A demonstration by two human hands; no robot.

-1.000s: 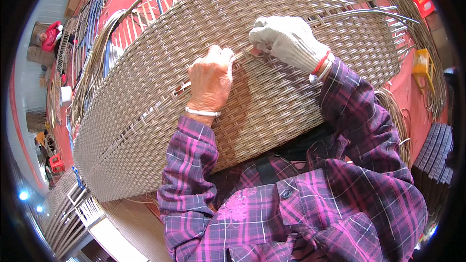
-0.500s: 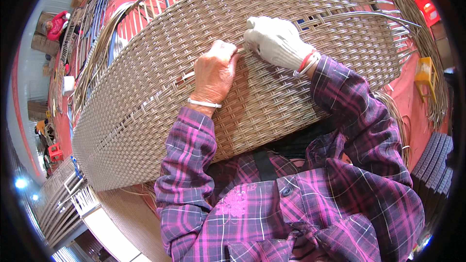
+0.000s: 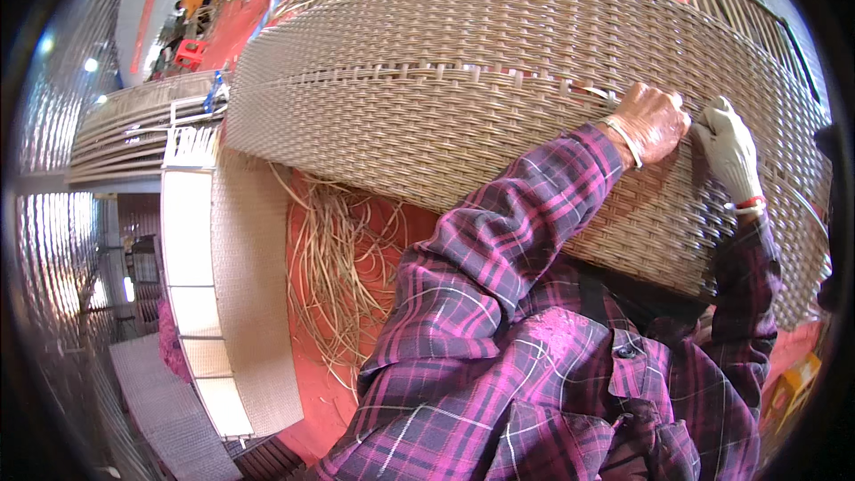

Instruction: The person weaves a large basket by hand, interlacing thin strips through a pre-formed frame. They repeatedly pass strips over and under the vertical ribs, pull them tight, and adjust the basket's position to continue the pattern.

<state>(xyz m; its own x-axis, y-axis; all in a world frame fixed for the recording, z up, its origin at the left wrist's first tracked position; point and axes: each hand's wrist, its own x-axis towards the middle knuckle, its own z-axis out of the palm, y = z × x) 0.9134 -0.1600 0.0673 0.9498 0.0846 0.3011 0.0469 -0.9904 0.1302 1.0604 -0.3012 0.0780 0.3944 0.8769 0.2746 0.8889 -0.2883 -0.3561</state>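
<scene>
A large curved panel of woven brown wicker (image 3: 427, 129) spans the view in front of me. My left hand (image 3: 650, 125), bare with a white band at its wrist, is closed with its knuckles up against the weave. Close to its right, my right hand (image 3: 730, 147) in a white knitted glove is also closed, its fingers pressed to the panel. Whatever the two hands pinch is hidden behind the fingers. A narrow gap (image 3: 583, 92) in the weave runs leftward from my left hand. Right of the glove, a loose pale strand (image 3: 806, 205) curves over the panel.
Tangled loose strands (image 3: 343, 276) lie on the red floor (image 3: 312, 374) below the panel. At the left stands another woven piece (image 3: 254, 303) with a white-sectioned edge. A red stool (image 3: 190, 53) is at upper left, a yellow stool (image 3: 788, 392) at lower right.
The view has swung left, so the panel and both hands appear further right and the left-hand clutter shows more. Both hands stay closed and close together at the weave.
</scene>
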